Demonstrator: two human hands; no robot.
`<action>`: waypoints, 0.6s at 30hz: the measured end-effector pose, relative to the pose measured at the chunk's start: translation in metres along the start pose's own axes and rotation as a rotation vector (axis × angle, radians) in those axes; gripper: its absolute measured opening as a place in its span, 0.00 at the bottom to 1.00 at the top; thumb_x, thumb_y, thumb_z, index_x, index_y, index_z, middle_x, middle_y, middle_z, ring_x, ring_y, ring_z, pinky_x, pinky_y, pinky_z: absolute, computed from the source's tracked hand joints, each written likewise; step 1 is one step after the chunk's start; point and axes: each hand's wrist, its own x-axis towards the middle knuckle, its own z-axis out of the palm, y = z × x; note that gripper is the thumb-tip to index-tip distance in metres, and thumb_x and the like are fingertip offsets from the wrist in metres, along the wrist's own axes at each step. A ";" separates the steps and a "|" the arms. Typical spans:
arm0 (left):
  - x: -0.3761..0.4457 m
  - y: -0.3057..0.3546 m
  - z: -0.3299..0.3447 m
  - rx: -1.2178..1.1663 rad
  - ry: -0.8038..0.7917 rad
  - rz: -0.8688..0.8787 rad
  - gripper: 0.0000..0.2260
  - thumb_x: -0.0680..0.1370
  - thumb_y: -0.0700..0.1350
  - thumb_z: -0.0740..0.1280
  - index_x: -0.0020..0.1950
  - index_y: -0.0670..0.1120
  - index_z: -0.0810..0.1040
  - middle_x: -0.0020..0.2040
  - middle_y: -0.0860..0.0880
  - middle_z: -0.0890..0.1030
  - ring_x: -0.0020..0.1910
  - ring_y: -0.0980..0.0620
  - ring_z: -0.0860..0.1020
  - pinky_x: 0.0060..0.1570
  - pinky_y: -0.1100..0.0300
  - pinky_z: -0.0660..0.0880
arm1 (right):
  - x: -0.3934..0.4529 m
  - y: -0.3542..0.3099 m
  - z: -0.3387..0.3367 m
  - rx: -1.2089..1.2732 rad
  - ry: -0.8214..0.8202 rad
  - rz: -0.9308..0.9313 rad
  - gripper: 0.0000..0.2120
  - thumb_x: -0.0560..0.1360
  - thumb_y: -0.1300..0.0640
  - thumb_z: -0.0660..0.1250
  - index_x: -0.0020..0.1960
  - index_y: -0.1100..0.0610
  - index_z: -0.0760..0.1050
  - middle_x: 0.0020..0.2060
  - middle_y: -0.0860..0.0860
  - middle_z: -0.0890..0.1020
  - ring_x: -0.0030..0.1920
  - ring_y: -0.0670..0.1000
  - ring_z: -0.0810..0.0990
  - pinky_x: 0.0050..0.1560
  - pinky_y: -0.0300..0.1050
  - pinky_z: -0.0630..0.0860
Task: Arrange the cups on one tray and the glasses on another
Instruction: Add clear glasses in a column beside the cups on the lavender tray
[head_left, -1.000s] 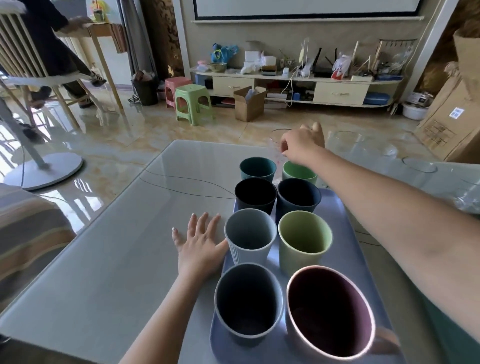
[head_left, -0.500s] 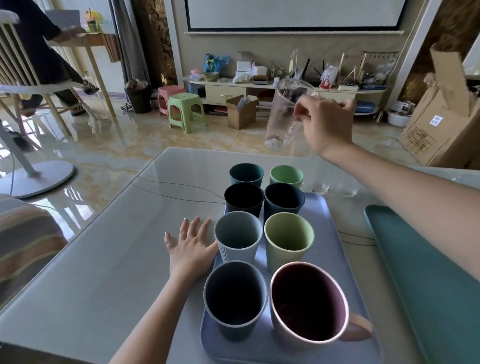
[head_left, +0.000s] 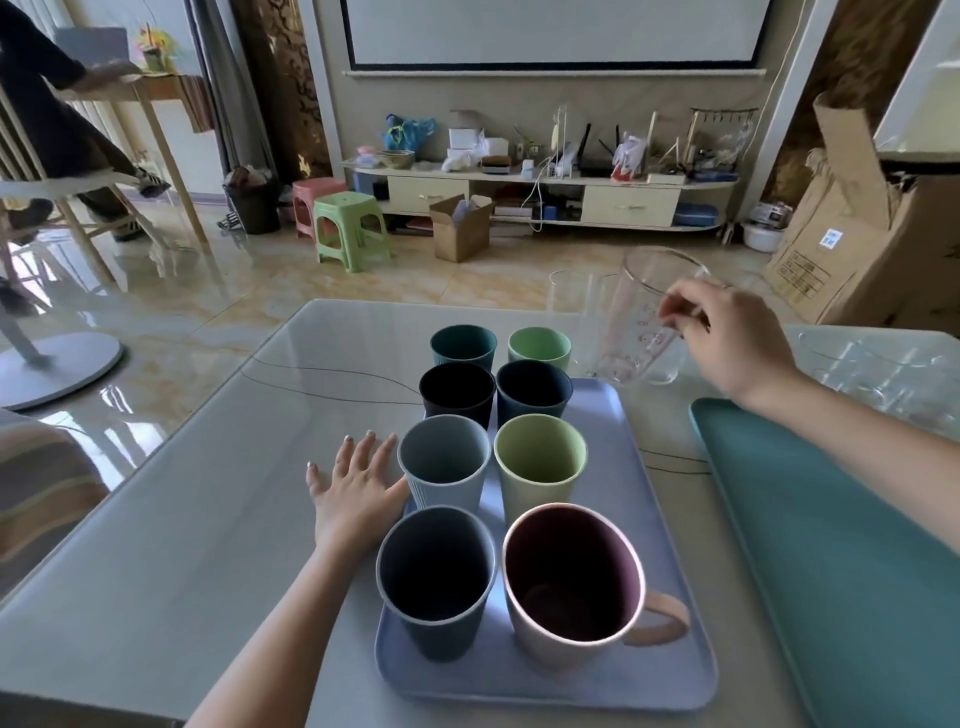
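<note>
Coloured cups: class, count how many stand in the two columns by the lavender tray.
8. Left column, far to near: teal, black, grey-blue, dark blue. Right column: green, navy, pale green, pink mug. None seem hidden.

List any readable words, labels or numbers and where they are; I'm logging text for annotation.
None can be read.
Cardboard box: a white and blue sticker and a dark printed panel, both too small and blurred.
Held glass: faint printed marks, illegible.
Cups and trays: no text visible.
</note>
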 end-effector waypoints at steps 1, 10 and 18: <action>0.000 0.000 -0.001 -0.004 -0.001 -0.002 0.27 0.79 0.61 0.50 0.76 0.58 0.49 0.78 0.54 0.47 0.77 0.52 0.42 0.72 0.40 0.38 | 0.000 0.002 0.006 0.019 -0.023 0.023 0.04 0.73 0.65 0.67 0.45 0.58 0.78 0.40 0.51 0.81 0.43 0.56 0.79 0.44 0.52 0.77; 0.002 0.001 0.000 -0.014 -0.002 -0.008 0.26 0.79 0.61 0.51 0.76 0.58 0.50 0.78 0.54 0.48 0.77 0.52 0.42 0.72 0.40 0.37 | 0.002 0.002 0.051 -0.066 -0.256 0.046 0.07 0.77 0.64 0.61 0.45 0.55 0.76 0.44 0.49 0.81 0.41 0.51 0.74 0.39 0.43 0.66; 0.002 0.001 0.000 -0.016 -0.001 0.000 0.26 0.79 0.61 0.50 0.76 0.57 0.50 0.78 0.54 0.48 0.77 0.52 0.42 0.72 0.40 0.37 | 0.010 0.000 0.053 -0.117 -0.375 0.108 0.06 0.78 0.62 0.59 0.50 0.55 0.74 0.51 0.53 0.79 0.45 0.52 0.74 0.41 0.45 0.69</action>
